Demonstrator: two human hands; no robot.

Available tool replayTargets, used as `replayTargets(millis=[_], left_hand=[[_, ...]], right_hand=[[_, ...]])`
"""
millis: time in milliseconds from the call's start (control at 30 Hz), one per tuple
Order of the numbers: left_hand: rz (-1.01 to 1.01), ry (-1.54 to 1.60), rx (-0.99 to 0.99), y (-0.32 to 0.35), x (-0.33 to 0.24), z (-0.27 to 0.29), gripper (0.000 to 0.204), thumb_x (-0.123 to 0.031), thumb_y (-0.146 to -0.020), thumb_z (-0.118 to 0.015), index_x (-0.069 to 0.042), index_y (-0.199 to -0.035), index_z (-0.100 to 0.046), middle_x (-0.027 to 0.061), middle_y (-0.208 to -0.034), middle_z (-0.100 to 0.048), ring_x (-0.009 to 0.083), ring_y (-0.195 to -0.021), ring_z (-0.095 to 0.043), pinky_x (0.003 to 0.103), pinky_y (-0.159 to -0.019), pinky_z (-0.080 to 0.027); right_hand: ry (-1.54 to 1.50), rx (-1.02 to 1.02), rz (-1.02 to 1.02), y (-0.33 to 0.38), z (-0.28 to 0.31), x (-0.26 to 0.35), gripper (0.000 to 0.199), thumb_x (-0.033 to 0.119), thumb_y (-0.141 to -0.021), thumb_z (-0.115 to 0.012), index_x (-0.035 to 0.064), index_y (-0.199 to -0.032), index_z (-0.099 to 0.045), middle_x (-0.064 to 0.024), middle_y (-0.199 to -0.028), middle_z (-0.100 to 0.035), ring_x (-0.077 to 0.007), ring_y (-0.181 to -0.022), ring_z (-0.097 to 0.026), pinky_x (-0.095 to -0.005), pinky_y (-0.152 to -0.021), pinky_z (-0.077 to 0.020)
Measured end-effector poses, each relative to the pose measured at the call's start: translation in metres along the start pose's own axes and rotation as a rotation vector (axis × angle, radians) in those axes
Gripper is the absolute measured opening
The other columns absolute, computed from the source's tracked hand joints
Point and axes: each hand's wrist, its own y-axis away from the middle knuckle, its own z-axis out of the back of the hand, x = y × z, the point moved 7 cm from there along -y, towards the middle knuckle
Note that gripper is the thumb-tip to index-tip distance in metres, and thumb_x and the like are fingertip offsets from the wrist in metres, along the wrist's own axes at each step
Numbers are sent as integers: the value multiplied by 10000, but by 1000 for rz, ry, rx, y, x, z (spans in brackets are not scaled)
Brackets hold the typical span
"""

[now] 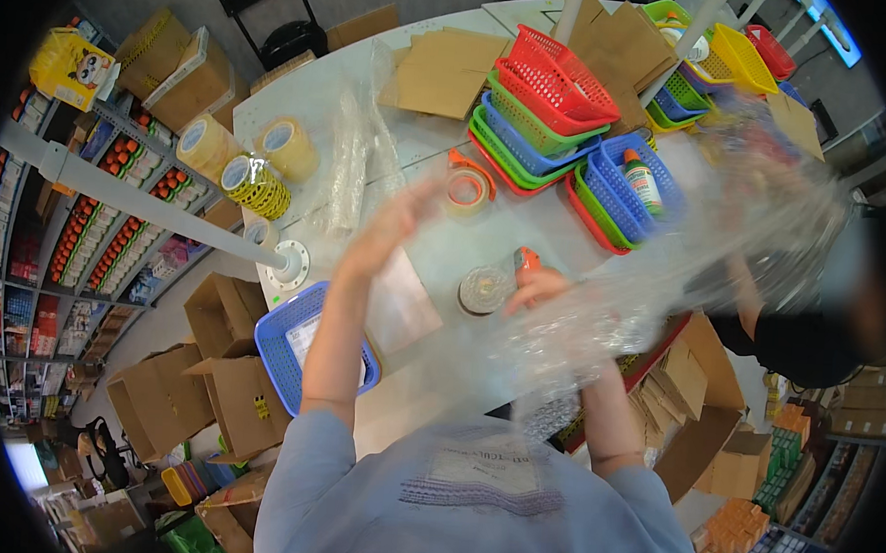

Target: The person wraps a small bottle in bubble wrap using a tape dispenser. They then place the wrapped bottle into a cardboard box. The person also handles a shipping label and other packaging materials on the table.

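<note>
Right hand (538, 286) grips clear bubble wrap (663, 288); left hand (390, 229) blurred, fingers spread open — keep the sheet taut, clear of the tape dispenser (470, 186).

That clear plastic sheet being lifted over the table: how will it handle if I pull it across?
The clear plastic sheet is probably very floppy: it billows and creases between the left hand and right hand. It looks light for its size, since it hangs in the air. It may snag or drag on the stacked baskets beside it.
</note>
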Motion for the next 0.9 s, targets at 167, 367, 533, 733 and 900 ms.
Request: replayTargets(millis=[167, 367, 533, 733, 900], left_hand=[[28, -27, -64, 59, -47, -62, 1079, -574, -707, -687, -60, -1478, -134, 171, -1398, -405, 290, -1289, -407, 447, -1023, -344], [-313, 391, -558, 133, -37, -53, 915, -156, -752, -739, -54, -1465, -174, 159, -1300, -496, 199, -1061, -559, 316, -865, -447], [125, -212, -760, 156, 29, -35, 488, -76, -854, -636, -30, -1293, -428, 99, -1104, -585, 117, -914, -563, 257, -798, -446], [28, -70, -831, 172, 59, -16, 150, -80, -888, -598, -53, -1010, -515, 34, -950, -585, 88, -834, -553, 231, -728, -445], [82, 23, -1144, 218, 43, 20, 89, -140, -906, -570, -103, -959, -508, -1, -919, -558, 68, -782, -503, 217, -693, -407]], right_hand=[[219, 202, -129, -6, -87, -36, 280, 228, -936, -483, 18, -1111, -545, -81, -938, -589, -119, -749, -568, -252, -683, -481], [290, 207, -365, 10, -90, -109, 213, 185, -946, -432, 19, -1018, -544, -71, -990, -562, -139, -884, -550, -253, -764, -451], [113, 46, -108, 15, -86, -111, 275, 224, -941, -447, 23, -1092, -558, -76, -1098, -574, -196, -1027, -538, -305, -885, -407], [-333, 91, -398, 31, -78, -114, 340, 124, -900, -523, 10, -1220, -517, -104, -1254, -536, -194, -1174, -483, -362, -954, -390], [155, 5, -526, 16, -53, -155, 541, 32, -808, -653, -7, -1298, -426, -186, -1264, -485, -241, -1221, -435, -401, -967, -389]])
